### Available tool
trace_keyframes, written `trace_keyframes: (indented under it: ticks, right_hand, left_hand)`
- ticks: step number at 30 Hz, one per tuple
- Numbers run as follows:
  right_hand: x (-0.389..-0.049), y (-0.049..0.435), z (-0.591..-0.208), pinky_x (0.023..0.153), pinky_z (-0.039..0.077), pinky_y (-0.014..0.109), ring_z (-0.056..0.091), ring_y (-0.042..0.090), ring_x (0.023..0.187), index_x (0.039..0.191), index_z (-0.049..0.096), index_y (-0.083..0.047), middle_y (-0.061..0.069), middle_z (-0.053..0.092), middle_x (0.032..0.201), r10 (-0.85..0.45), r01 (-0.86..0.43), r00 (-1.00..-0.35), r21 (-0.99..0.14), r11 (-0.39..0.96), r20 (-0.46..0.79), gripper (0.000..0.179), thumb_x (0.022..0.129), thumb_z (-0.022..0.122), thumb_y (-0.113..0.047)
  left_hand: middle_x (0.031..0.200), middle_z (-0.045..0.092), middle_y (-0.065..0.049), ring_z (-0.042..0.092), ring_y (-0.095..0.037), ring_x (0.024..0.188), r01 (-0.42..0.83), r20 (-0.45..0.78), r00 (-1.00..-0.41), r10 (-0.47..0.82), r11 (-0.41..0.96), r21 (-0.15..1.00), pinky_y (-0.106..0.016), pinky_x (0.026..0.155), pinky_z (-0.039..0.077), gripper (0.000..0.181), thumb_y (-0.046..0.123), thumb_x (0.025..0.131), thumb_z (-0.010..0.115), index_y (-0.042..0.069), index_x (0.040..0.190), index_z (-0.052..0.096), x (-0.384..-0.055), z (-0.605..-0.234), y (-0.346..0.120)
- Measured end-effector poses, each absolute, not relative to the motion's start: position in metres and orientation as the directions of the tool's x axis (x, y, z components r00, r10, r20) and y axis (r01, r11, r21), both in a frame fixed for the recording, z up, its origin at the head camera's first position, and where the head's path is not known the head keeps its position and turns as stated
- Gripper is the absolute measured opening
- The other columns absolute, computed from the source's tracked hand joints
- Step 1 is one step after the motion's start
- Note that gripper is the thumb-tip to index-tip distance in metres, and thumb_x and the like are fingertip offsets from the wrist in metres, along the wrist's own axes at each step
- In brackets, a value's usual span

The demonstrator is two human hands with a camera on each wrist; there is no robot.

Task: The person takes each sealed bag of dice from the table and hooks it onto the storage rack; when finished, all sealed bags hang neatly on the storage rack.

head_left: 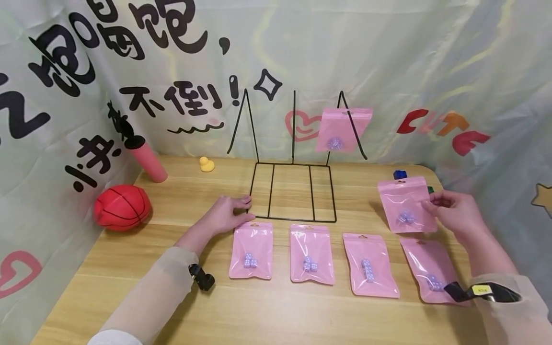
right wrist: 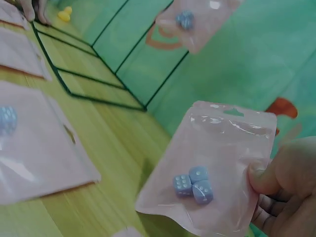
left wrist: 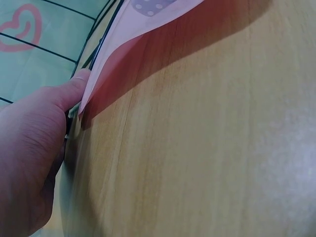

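Note:
In the head view, my right hand (head_left: 459, 211) pinches the right edge of a pink zip bag (head_left: 407, 199) between thumb and fingers, lifted above the table. Three pale purple dice (right wrist: 195, 185) show through this bag in the right wrist view, and its hang hole is at the top. My left hand (head_left: 226, 213) holds the left front corner of a black wire display rack (head_left: 293, 219) with thumb and fingers. From the rack's right hook hangs another pink bag (head_left: 334, 127) of dice. Several similar bags, such as this flat bag (head_left: 252, 244), lie in a row before the rack.
At the table's left stand a red basketball-patterned ball (head_left: 122, 207) and a pink cylinder (head_left: 148, 163) with a black top. A yellow duck (head_left: 207, 165) sits near the back. A blue block (head_left: 399, 174) lies at the back right. A printed curtain (head_left: 379, 57) hangs behind.

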State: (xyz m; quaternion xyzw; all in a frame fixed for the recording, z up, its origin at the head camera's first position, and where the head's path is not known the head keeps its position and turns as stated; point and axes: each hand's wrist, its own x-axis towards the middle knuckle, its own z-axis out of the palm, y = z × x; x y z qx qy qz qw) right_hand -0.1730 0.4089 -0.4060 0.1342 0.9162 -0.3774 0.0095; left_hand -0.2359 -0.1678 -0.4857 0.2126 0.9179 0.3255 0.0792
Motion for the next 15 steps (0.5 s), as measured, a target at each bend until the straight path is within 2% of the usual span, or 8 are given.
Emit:
trace_keyframes:
  ticks: [4,9,11,15]
  right_hand:
    - [-0.169,0.400,-0.399,0.063,0.053,0.025,0.055,0.022,0.087,0.122,0.065,0.004,0.009,0.067,0.101,0.219,0.184,-0.975,-0.703,0.687,-0.040,0.034,0.107,0.066,-0.027]
    - [-0.164,0.393,-0.391,0.059,0.053,0.022,0.057,0.009,0.078,0.118,0.067,0.008,-0.012,0.067,0.085,0.203,0.114,-0.979,-0.772,0.625,0.019,0.032,0.105,0.070,-0.021]
    - [-0.161,0.389,-0.386,0.058,0.052,0.021,0.057,0.008,0.076,0.116,0.068,0.008,-0.015,0.068,0.084,0.199,0.093,-0.979,-0.797,0.596,0.034,0.030,0.104,0.071,-0.019]
    - [-0.153,0.378,-0.375,0.055,0.048,0.021,0.057,0.009,0.074,0.109,0.073,-0.003,-0.015,0.069,0.083,0.199,0.059,-0.978,-0.835,0.546,0.061,0.016,0.102,0.073,-0.016]
  left_hand:
    - [0.153,0.054,-0.003,0.047,-0.025,0.146,0.340,-0.003,-0.898,0.440,0.699,0.629,-0.049,0.125,0.026,0.049,0.037,0.098,0.079,0.005,0.135,0.070,-0.236,-0.486,-0.169]
    - [0.153,0.054,-0.002,0.046,-0.024,0.146,0.341,-0.003,-0.898,0.439,0.700,0.627,-0.049,0.125,0.025,0.049,0.037,0.098,0.079,0.006,0.135,0.070,-0.235,-0.486,-0.168]
    - [0.153,0.054,-0.002,0.046,-0.024,0.146,0.338,-0.004,-0.899,0.438,0.699,0.630,-0.048,0.125,0.028,0.049,0.037,0.098,0.079,0.006,0.135,0.070,-0.235,-0.486,-0.168]
    - [0.153,0.055,-0.002,0.047,-0.025,0.146,0.339,0.001,-0.899,0.438,0.693,0.636,-0.047,0.123,0.031,0.049,0.037,0.098,0.079,0.006,0.135,0.070,-0.235,-0.486,-0.168]
